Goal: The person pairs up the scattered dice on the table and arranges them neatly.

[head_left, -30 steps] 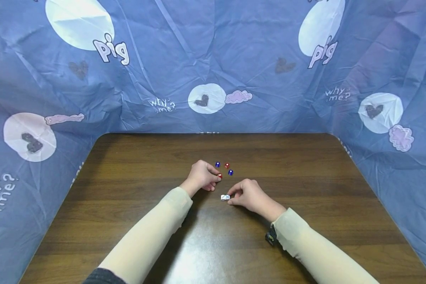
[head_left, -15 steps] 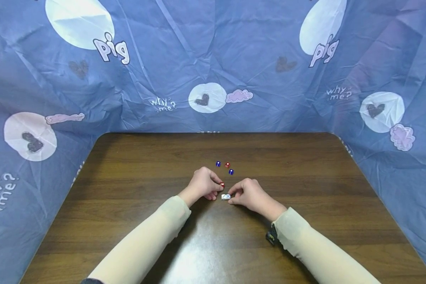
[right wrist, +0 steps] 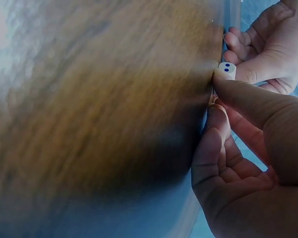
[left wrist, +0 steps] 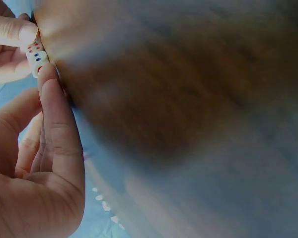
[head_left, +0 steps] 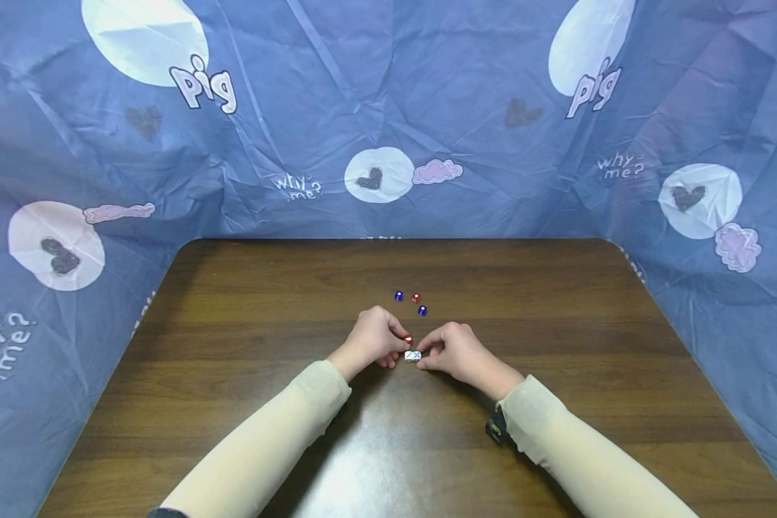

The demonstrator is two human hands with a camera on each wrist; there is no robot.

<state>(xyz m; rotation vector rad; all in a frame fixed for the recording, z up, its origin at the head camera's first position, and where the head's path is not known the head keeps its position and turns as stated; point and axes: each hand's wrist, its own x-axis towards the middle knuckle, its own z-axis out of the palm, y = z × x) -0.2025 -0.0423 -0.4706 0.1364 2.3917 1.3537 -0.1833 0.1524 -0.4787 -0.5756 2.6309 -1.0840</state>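
1. A small glossy red die [head_left: 409, 340] sits in the left hand [head_left: 375, 337], pinched between thumb and forefinger with almost no gap between the fingers.
2. The key relation, as I judge it: the red die lies just to the far side of two small white dice with coloured pips [head_left: 413, 356]. Whether it touches them, I cannot tell.
3. The white dice stand side by side on the brown wood-grain desk [head_left: 246, 309], their long axis running left to right.
4. The right hand [head_left: 462, 354] is nearer to the white dice; its thumb and forefinger appear to pinch their right end, the fingers narrowly parted.
5. Farther off lie a left blue die [head_left: 398, 296], another red die [head_left: 416, 298] and a right blue die [head_left: 423, 310].
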